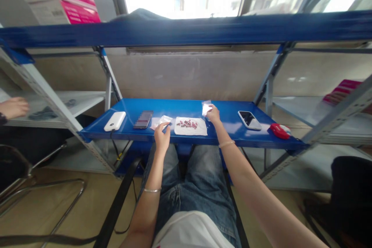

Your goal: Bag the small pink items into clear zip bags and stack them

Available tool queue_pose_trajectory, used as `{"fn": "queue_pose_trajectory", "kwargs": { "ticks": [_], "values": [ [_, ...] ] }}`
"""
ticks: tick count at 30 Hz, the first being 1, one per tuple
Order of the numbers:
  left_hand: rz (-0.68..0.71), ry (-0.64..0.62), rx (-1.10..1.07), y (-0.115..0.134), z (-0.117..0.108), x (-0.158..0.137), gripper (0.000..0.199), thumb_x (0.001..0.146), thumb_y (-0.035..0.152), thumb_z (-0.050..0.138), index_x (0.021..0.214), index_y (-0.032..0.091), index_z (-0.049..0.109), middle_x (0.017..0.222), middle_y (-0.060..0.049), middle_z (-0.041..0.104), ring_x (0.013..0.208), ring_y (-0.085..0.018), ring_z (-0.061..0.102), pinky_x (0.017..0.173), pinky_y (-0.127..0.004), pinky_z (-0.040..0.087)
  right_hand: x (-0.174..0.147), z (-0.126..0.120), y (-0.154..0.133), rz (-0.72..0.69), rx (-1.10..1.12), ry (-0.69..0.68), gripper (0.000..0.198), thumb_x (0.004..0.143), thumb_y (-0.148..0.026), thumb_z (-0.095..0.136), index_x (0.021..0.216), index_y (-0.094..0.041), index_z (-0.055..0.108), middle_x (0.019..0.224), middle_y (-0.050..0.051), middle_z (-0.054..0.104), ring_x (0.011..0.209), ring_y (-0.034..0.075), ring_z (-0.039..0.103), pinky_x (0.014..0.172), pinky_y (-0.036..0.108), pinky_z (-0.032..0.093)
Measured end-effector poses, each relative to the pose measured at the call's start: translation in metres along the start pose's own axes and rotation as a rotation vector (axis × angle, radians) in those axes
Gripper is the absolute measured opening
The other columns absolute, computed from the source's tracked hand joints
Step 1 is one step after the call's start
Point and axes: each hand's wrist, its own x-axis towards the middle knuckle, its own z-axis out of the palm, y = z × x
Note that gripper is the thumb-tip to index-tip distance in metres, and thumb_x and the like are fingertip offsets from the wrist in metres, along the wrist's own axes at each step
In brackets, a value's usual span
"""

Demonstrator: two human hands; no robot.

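On the blue shelf in front of me lies a white paper sheet (pixel 180 130) with many small dark red pieces (pixel 188 123) scattered across its middle. My right hand (pixel 214 114) is just beyond the sheet's right corner, thumb and fingers pinched on a small clear plastic bag (pixel 206 107) with something white in it. To the left of the sheet, my left hand (pixel 162 136) hovers at the shelf's front edge, its thumb and fingers curved but apart. Right by those fingertips rests a clear plastic bag (pixel 165 119); whether they touch it I cannot tell.
A white device (pixel 115 121) with a cable and a dark phone (pixel 143 119) lie on the left. To the right are a white-framed phone (pixel 249 120) and a red-and-white object (pixel 280 131). A blue beam (pixel 186 32) crosses above. Another person's hand (pixel 14 107) shows far left.
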Motion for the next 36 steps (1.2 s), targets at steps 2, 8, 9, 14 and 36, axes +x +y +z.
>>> {"fn": "queue_pose_trajectory", "kwargs": {
  "ticks": [2, 8, 9, 14, 36],
  "values": [
    [0.052, 0.068, 0.114, -0.006, -0.002, 0.000, 0.019, 0.080, 0.018, 0.052, 0.088, 0.018, 0.069, 0.099, -0.009, 0.070, 0.102, -0.024, 0.061, 0.095, -0.038, 0.043, -0.002, 0.004, 0.003, 0.011, -0.077, 0.020, 0.053, 0.070, -0.011, 0.054, 0.123, -0.013, 0.049, 0.096, 0.011, 0.064, 0.092, 0.022, 0.061, 0.080, 0.029, 0.047],
    [-0.026, 0.152, 0.380, -0.019, -0.001, -0.002, 0.020, 0.081, 0.020, 0.054, 0.092, 0.019, 0.071, 0.114, -0.013, 0.064, 0.113, -0.029, 0.054, 0.097, -0.043, 0.042, -0.015, 0.007, 0.001, 0.113, -0.349, 0.188, 0.074, 0.073, -0.028, 0.065, 0.136, -0.012, 0.030, 0.129, 0.023, 0.043, 0.116, 0.034, 0.046, 0.094, 0.043, 0.038],
    [-0.051, 0.154, 0.406, -0.020, -0.001, -0.002, 0.021, 0.081, 0.021, 0.054, 0.094, 0.019, 0.071, 0.117, -0.013, 0.063, 0.115, -0.030, 0.053, 0.097, -0.044, 0.041, -0.016, 0.007, 0.000, 0.109, -0.359, 0.202, 0.074, 0.074, -0.029, 0.066, 0.136, -0.013, 0.029, 0.132, 0.023, 0.041, 0.117, 0.034, 0.045, 0.094, 0.043, 0.036],
    [-0.144, 0.125, 0.474, -0.024, 0.001, -0.005, 0.028, 0.080, 0.026, 0.057, 0.105, 0.018, 0.067, 0.125, -0.015, 0.057, 0.122, -0.033, 0.045, 0.099, -0.048, 0.038, -0.021, 0.008, 0.003, 0.104, -0.414, 0.165, 0.057, 0.081, -0.035, 0.058, 0.130, -0.015, 0.038, 0.129, 0.020, 0.042, 0.115, 0.032, 0.044, 0.095, 0.044, 0.033],
    [-0.209, 0.134, 0.475, -0.028, 0.005, -0.007, 0.013, 0.078, 0.028, 0.062, 0.083, 0.017, 0.058, 0.133, -0.019, 0.047, 0.127, -0.035, 0.039, 0.100, -0.052, 0.034, -0.011, 0.022, 0.006, 0.006, -0.510, 0.033, 0.060, 0.085, -0.035, 0.047, 0.138, -0.012, 0.033, 0.137, 0.022, 0.040, 0.124, 0.037, 0.037, 0.098, 0.049, 0.030]
  ]
}}
